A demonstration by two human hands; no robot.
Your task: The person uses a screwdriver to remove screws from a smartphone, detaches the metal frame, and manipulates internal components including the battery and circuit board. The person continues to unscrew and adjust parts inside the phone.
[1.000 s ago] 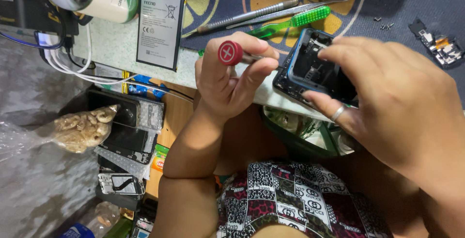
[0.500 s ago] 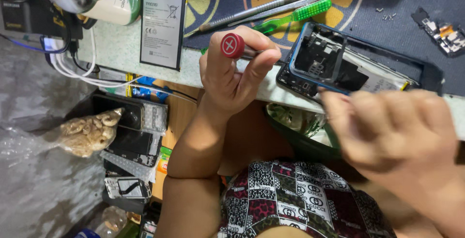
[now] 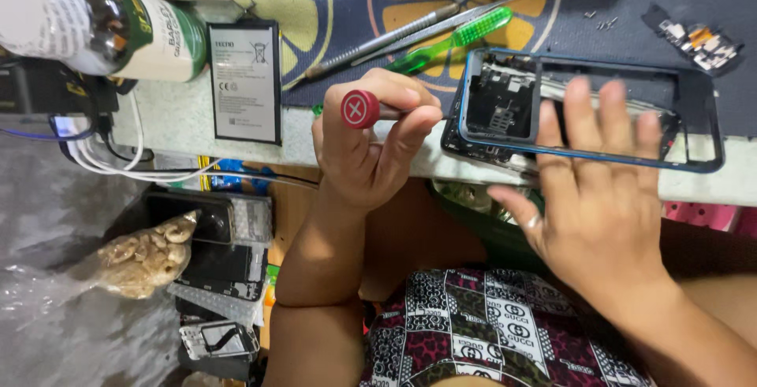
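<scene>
My left hand is closed around a screwdriver whose round red cap faces the camera; its shaft points right toward an opened phone. The phone body, a blue-edged frame with bare inner parts, lies flat at the bench's front edge. My right hand is spread open with nothing in it. Its fingertips reach over the frame's middle; whether they touch it I cannot tell.
A flat phone battery lies left of my left hand, beside a lying bottle. Metal tweezers, a green brush, loose screws and a small circuit part lie on the mat. Below the bench are a bag of nuts and old phones.
My right hand let go of the phone, which now lies flat on the bench, and drew back with fingers spread. My left hand kept the screwdriver and barely moved.
</scene>
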